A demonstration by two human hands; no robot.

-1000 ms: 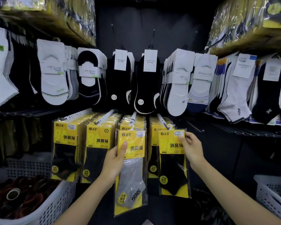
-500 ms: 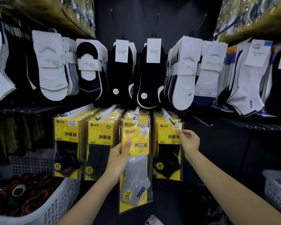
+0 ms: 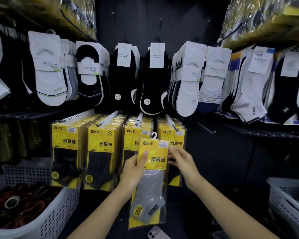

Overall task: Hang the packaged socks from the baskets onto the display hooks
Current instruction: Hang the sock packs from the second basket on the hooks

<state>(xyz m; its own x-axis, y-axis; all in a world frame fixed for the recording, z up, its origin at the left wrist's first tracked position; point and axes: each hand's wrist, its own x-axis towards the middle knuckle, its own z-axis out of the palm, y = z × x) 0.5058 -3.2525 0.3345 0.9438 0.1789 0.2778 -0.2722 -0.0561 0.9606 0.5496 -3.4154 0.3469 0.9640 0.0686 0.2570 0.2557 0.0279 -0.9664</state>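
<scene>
My left hand grips a packet of grey socks by its yellow card, thumb on the front. The packet's small white hanger points up, just below and between the third display hook and the fourth display hook. My right hand pinches the packet's right edge in front of the fourth row. Four rows of yellow sock packets hang full on the white hooks.
A white basket with dark red items stands low at the left. Another white basket sits low at the right. Loose socks on cards hang on the rail above. A phone lies below the packet.
My right hand let go of the hanging black-sock packet on the fourth hook and moved left to the grey packet. My left hand shifted the grey packet right and slightly down, off the third hook.
</scene>
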